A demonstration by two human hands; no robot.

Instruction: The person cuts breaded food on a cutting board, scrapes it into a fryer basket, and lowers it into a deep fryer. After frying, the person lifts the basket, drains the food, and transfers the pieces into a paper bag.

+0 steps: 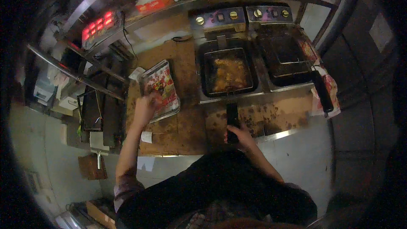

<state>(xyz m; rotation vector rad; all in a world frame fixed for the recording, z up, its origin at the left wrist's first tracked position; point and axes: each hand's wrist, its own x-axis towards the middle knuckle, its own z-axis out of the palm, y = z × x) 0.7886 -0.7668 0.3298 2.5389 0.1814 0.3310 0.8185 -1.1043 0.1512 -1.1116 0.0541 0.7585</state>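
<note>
My right hand (pixel 240 136) grips the black handle (pixel 233 114) of a wire fryer basket (pixel 243 51). The basket sits in the left well of a countertop deep fryer (pixel 259 93), with browned pieces of food (pixel 230 73) inside it. To the left, my left hand (pixel 149 101) is over the near left part of a metal tray (pixel 175 111) lined with printed paper (pixel 167 76). Blur hides its fingers, and whether they touch the paper or hold anything is unclear.
A second fryer basket with a black handle (pixel 322 92) rests at the right well (pixel 289 79), beside crumpled printed paper (pixel 332 89). Control knobs (pixel 233 15) line the back. A red-lit display (pixel 98 27) stands at upper left, above a metal rail (pixel 60 65). Brown stained board covers the counter (pixel 187 127).
</note>
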